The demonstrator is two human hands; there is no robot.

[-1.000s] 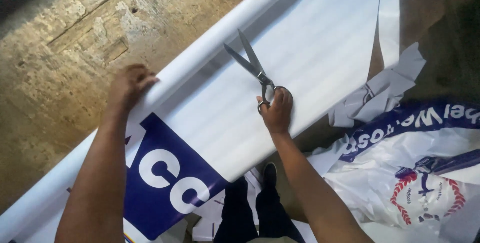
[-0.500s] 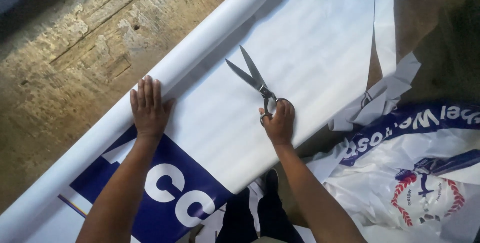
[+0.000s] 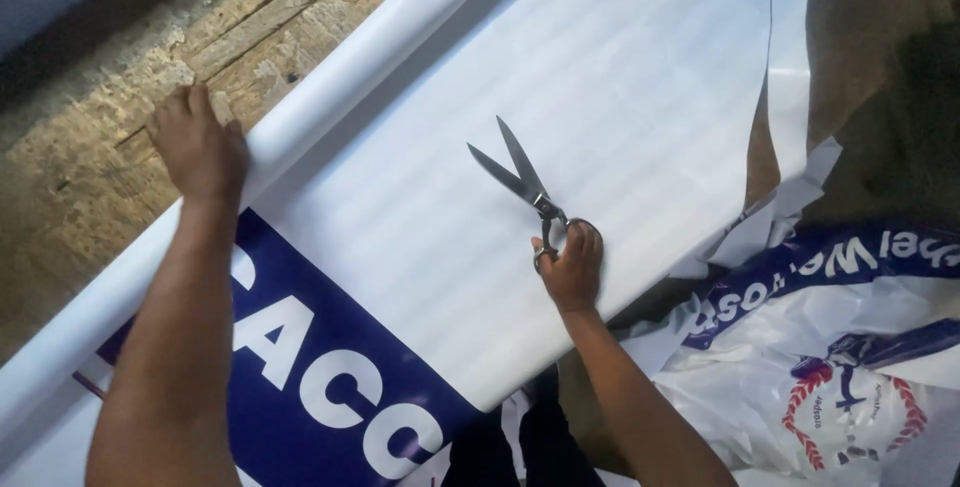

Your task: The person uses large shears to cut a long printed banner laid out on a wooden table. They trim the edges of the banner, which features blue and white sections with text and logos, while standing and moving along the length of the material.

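Observation:
A large white banner sheet [image 3: 600, 67] lies spread out, with a dark blue printed band with white letters [image 3: 320, 367] at its lower left. Its far edge is rolled into a white tube [image 3: 370, 57]. My left hand [image 3: 198, 142] rests flat on that rolled edge at the left. My right hand [image 3: 570, 265] grips the handles of steel scissors [image 3: 520, 179], whose blades are apart and lie on the white sheet, pointing up and left.
A rough brick and mortar floor [image 3: 120, 57] runs along the upper left. Crumpled printed banner pieces [image 3: 830, 347] with blue and red graphics lie at the lower right. White offcuts [image 3: 770, 217] hang by the sheet's right edge. Dark trouser legs [image 3: 520, 447] show at the bottom.
My left hand has moved up and left from the white sheet onto the rolled edge. The scissors and right hand have stayed almost in place, blades still apart.

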